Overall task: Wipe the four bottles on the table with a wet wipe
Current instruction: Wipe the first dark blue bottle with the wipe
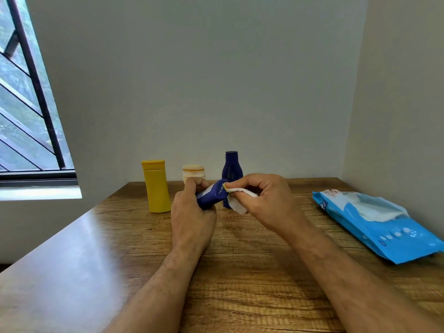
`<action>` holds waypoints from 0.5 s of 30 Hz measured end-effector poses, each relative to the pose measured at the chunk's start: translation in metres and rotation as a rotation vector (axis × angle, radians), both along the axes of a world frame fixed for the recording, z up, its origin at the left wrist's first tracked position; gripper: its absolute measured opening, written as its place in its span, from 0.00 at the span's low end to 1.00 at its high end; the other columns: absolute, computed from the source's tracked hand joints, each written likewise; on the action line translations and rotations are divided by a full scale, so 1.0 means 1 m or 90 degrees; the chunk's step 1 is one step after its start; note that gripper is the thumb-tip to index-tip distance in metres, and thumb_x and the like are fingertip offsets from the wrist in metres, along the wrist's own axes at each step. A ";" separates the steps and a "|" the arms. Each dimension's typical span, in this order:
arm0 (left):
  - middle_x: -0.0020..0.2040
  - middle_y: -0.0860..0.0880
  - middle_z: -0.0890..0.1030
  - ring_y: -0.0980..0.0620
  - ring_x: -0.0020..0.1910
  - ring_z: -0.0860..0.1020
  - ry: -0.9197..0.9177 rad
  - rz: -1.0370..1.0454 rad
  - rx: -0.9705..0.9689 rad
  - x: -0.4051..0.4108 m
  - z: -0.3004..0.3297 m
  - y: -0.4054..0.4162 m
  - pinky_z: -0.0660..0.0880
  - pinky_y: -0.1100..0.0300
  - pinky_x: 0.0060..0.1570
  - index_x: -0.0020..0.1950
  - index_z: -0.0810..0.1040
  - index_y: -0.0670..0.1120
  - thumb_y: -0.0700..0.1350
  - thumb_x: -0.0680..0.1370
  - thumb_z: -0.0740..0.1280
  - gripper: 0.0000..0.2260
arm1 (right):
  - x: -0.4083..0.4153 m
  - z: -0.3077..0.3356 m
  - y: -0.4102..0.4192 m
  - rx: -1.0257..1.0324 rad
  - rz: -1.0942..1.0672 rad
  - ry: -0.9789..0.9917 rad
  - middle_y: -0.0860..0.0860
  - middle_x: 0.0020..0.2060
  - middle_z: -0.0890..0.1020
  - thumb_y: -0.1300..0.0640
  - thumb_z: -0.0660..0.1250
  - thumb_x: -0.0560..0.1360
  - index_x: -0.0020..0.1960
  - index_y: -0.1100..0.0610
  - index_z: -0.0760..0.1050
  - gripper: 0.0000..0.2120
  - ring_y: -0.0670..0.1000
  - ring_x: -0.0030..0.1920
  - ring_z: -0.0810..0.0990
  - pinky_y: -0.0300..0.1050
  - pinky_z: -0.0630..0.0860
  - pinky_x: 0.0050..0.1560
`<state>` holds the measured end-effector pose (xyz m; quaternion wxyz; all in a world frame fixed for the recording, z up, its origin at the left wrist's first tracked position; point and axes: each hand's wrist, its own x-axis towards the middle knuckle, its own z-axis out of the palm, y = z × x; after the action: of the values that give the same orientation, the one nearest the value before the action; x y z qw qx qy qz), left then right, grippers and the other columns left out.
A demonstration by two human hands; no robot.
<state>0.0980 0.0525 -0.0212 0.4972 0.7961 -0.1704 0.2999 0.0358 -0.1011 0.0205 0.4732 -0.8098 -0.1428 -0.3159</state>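
My left hand (pixel 192 212) grips a small dark blue bottle (pixel 211 194), held tilted above the table with its top toward the right. My right hand (pixel 264 200) pinches a white wet wipe (pixel 237 203) against that bottle's top end. Behind the hands stand a yellow bottle (pixel 156 186), a short cream bottle (pixel 193 173) partly hidden by my left fingers, and a tall dark blue bottle (pixel 231 168) whose lower part my hands cover.
A blue pack of wet wipes (pixel 384 227) lies open at the right side of the wooden table (pixel 240 272), close to the right wall. A window with dark bars (pixel 31 104) is at the left.
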 end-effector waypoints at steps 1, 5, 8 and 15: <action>0.52 0.50 0.79 0.51 0.53 0.76 0.004 -0.001 -0.002 0.000 0.000 0.000 0.77 0.55 0.50 0.57 0.72 0.55 0.33 0.69 0.74 0.24 | -0.001 0.001 0.000 -0.009 0.010 -0.005 0.44 0.45 0.86 0.59 0.74 0.73 0.49 0.51 0.85 0.07 0.43 0.47 0.83 0.39 0.82 0.47; 0.52 0.50 0.79 0.50 0.53 0.76 -0.005 -0.003 0.002 -0.002 0.000 0.001 0.77 0.56 0.50 0.55 0.70 0.57 0.33 0.69 0.75 0.25 | -0.003 0.001 0.002 -0.122 0.014 -0.052 0.45 0.43 0.86 0.60 0.75 0.72 0.51 0.52 0.86 0.09 0.44 0.44 0.83 0.37 0.80 0.44; 0.50 0.51 0.78 0.49 0.51 0.77 -0.013 -0.008 -0.009 -0.003 0.001 0.001 0.77 0.56 0.48 0.54 0.71 0.57 0.34 0.70 0.75 0.24 | -0.003 0.000 0.005 -0.131 0.021 -0.069 0.46 0.45 0.86 0.60 0.75 0.72 0.52 0.52 0.85 0.10 0.43 0.44 0.83 0.33 0.78 0.44; 0.50 0.52 0.78 0.50 0.52 0.76 -0.015 -0.011 -0.009 -0.005 0.002 -0.001 0.78 0.54 0.49 0.54 0.70 0.59 0.33 0.70 0.74 0.25 | 0.000 -0.001 0.000 -0.056 -0.046 -0.059 0.45 0.48 0.85 0.57 0.73 0.74 0.54 0.51 0.84 0.09 0.43 0.48 0.82 0.35 0.80 0.47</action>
<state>0.0935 0.0511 -0.0190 0.5033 0.7874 -0.1813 0.3064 0.0362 -0.1013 0.0190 0.4185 -0.8189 -0.1489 -0.3635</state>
